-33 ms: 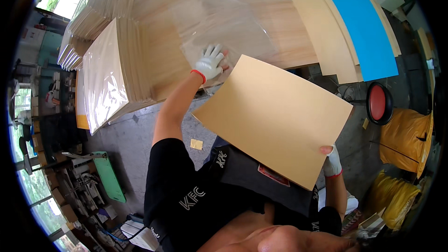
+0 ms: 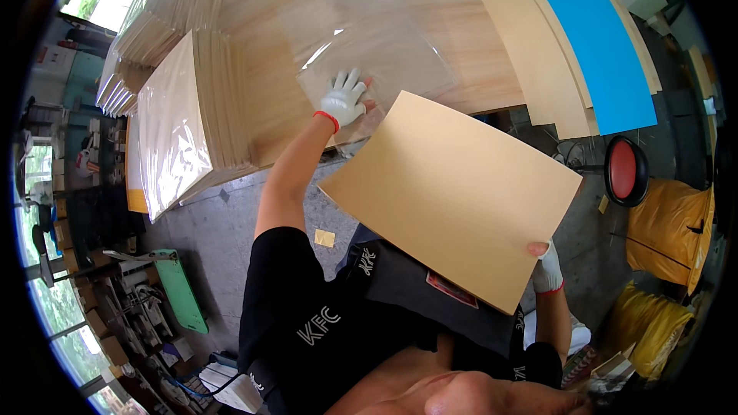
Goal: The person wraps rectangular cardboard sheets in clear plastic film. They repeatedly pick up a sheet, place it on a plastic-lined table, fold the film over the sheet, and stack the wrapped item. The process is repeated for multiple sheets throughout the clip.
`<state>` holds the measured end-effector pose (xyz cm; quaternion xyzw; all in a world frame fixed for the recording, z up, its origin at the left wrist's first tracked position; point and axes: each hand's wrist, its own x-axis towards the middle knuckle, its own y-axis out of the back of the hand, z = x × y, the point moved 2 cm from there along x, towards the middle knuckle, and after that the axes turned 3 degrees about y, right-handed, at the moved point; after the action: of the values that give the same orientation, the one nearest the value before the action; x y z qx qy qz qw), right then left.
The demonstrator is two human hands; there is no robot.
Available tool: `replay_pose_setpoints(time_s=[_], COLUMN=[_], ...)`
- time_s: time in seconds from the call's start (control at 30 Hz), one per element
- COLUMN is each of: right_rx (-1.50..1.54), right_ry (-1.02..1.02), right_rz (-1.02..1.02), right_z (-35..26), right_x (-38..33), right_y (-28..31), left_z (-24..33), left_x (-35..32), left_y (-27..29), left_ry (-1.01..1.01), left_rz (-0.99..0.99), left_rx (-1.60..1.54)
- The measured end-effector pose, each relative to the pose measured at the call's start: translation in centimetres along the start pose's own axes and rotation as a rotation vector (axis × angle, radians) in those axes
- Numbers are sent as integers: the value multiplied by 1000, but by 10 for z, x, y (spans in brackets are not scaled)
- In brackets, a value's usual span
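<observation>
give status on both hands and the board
Left hand spread over transparent plastic. Right hand gripping tan board by one edge. Board hides some of table.

white block lettering | black shirt | one large group, smaller groups near its edges

The camera sits on the person's head and looks down past the black shirt to the board, the left hand and the right hand. The shirt is very near, at the bottom. The table is farther off, up top. The view is so wide that straight edges bend, and dark corners ring it.
</observation>
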<state>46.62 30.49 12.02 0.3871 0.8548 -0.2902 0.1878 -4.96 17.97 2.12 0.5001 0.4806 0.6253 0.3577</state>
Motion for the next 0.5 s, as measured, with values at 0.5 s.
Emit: replay_pose_setpoints(time_s=[0.5], right_rx=[18], right_ry=[-10], right_rz=[-27], right_z=[8], right_x=[10], right_y=[-1], left_z=[21], left_x=[38], left_y=[22], left_ry=[352], left_rz=[-447], left_rx=[-93])
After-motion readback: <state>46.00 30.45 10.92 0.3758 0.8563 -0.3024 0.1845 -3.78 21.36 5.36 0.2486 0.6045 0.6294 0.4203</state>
